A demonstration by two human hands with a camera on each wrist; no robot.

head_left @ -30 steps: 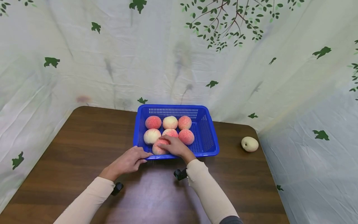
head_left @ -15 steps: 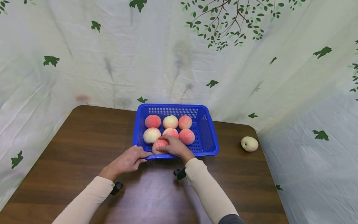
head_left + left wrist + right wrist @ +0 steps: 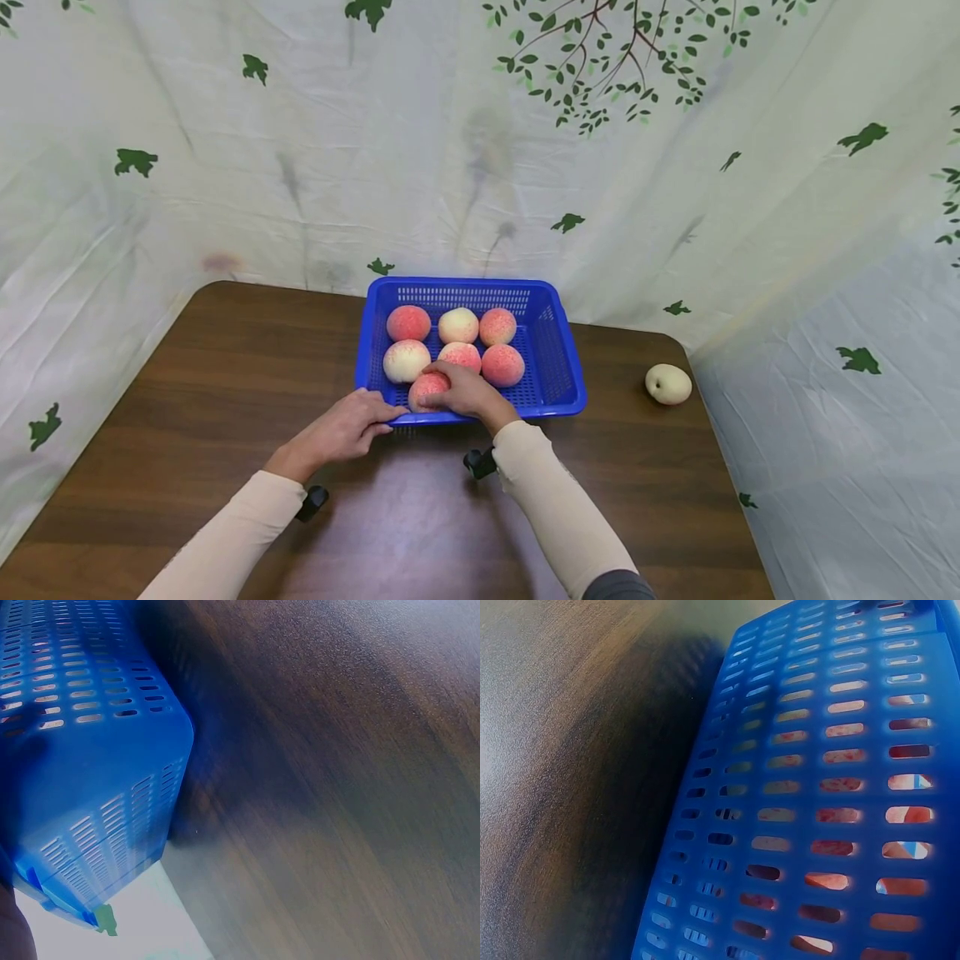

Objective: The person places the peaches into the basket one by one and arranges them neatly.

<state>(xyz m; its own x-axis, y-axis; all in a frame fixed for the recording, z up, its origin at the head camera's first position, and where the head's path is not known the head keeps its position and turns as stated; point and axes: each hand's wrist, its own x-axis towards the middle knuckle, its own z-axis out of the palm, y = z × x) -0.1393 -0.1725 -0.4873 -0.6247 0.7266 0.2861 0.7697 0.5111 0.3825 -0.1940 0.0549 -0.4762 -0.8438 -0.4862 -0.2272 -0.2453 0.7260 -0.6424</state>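
Observation:
A blue perforated basket (image 3: 565,354) stands on the table and holds several pink and cream peaches. My left hand (image 3: 341,431) grips its front rim near the left corner, fingers over the edge and thumb below. My right hand (image 3: 471,393) reaches over the front rim and holds a pink speckled peach (image 3: 427,390) low in the front left part. Touching or close behind it are a pale peach (image 3: 407,361) and a pink one (image 3: 461,353). In the left wrist view the basket's wall (image 3: 112,772) fills the left; the right wrist view shows peaches only through the slots of its side (image 3: 810,817).
One cream peach (image 3: 668,384) lies by itself on the brown table (image 3: 270,358), near the right edge. Behind the table hangs a pale curtain (image 3: 420,150) with a leaf print. The basket's back rim is close to that curtain.
Both hands keep almost the same place on the rim and the peach. The middle and right peaches in the row behind have shifted very slightly to the right.

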